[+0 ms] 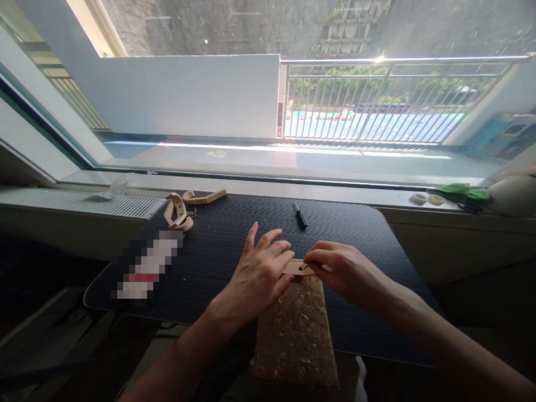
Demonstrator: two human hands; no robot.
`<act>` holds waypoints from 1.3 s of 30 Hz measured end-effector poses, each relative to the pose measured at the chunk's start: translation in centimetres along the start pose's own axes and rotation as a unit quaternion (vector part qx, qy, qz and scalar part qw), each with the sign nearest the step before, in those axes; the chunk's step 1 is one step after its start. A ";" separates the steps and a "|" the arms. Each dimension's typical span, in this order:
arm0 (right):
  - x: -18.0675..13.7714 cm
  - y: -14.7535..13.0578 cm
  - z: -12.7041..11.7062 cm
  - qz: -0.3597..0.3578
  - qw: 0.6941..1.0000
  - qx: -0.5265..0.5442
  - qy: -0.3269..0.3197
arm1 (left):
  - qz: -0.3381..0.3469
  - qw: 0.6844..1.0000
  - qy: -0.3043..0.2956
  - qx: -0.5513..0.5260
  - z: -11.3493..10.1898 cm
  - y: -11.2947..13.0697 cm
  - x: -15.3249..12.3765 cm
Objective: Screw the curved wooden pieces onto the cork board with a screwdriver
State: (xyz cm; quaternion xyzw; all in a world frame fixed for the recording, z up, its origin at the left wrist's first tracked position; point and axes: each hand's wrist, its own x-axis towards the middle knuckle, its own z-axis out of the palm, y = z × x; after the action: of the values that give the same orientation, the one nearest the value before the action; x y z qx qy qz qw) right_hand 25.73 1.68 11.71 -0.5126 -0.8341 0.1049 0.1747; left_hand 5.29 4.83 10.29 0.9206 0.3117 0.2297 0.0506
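Observation:
A pale wooden piece (295, 268) with a dark round hole lies across the far end of a worn, pitted cardboard slab (295, 335). My left hand (260, 271) pinches its left end between thumb and index finger, while the other fingers spread out over the table. At the right end, the closed fingertips of my right hand (341, 268) hold a small, thin pin-like piece (305, 266) tilted toward the hole. Its exact kind is too small to tell, and my fingers cover the wooden piece's right end.
A black-handled screwdriver (300, 215) lies beyond my hands on the dark table (218, 268). Curved wooden parts (178, 212) and a hooked wooden piece (205, 196) sit at the far left. Tape rolls (419, 199) and a green cloth (458, 192) rest on the right windowsill.

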 end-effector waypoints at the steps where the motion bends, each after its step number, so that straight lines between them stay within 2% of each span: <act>1: 0.2 0.0 0.2 -0.006 1.000 -0.013 -0.013 | 0.006 1.000 -0.018 0.014 0.1 -0.1 0.1; 7: 0.8 -0.1 0.7 -0.014 0.996 -0.063 -0.056 | 0.015 0.996 -0.077 0.051 0.9 -0.2 1.0; 19: 1.5 -0.1 1.3 -0.042 0.987 -0.131 -0.084 | 0.025 0.992 -0.093 0.078 1.8 -0.3 1.3; 27: 2.3 -0.4 1.5 -0.049 0.980 -0.127 -0.147 | 0.023 0.990 -0.121 0.075 1.6 -0.3 1.6; 30: 2.5 -0.4 1.4 -0.055 0.976 -0.135 -0.163 | 0.002 0.995 -0.091 0.030 0.8 -0.6 1.4; 33: 2.8 -0.4 1.1 -0.044 0.974 -0.132 -0.179 | -0.058 0.996 -0.029 -0.058 0.5 -1.3 0.3; 36: 3.0 -0.4 0.8 -0.028 0.974 -0.117 -0.193 | -0.146 0.972 0.016 -0.183 1.5 -2.2 -1.5; 39: 3.1 -0.3 0.6 -0.011 0.974 -0.101 -0.201 | -0.213 0.934 0.011 -0.288 3.4 -3.1 -3.0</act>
State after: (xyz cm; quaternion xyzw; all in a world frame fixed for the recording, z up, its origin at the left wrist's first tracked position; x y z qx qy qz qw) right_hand 23.96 4.36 11.79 -0.4863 -0.8642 0.1193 -0.0482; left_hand 3.05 5.71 5.42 0.7761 0.4217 0.3033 0.3574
